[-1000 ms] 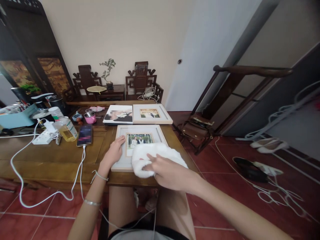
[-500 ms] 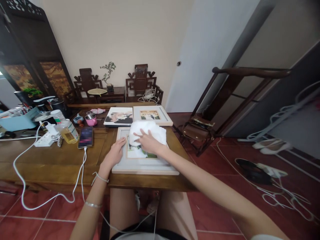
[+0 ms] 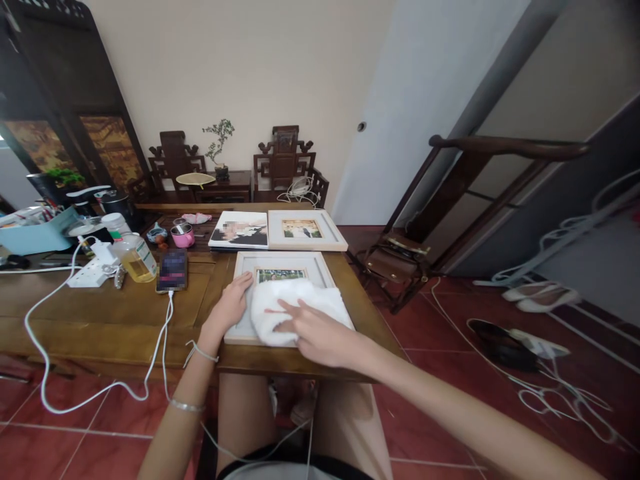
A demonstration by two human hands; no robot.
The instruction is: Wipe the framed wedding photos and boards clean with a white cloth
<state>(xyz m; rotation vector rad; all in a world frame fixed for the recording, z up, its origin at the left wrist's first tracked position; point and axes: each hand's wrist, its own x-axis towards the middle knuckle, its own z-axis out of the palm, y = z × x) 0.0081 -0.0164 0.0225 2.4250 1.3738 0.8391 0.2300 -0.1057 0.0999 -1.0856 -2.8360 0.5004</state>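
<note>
A pale picture frame (image 3: 239, 333) lies flat at the near right end of the wooden table, the top of its photo showing. My left hand (image 3: 231, 303) grips the frame's left edge, fingers over the rim. Across the frame's near half spreads a bunched white cloth (image 3: 270, 303), covering most of the photo. My right hand (image 3: 315, 328) holds this cloth and presses it on the frame, some fingers sunk into its folds. Behind lie a second framed picture (image 3: 333, 233) and a white photo panel (image 3: 240, 228), side by side and apart from both hands.
Left on the table (image 3: 115, 320) are a plugged-in phone (image 3: 172, 270), a bottle of yellow liquid (image 3: 137, 260), a power strip (image 3: 93, 272), a pink cup (image 3: 183, 235) and a blue bin (image 3: 40, 230). A wooden chair (image 3: 425, 213) stands to the right.
My right hand has drawn the white cloth from the frame's upper part toward me, to its near edge. The photo's top is uncovered now. My left hand stays on the left edge.
</note>
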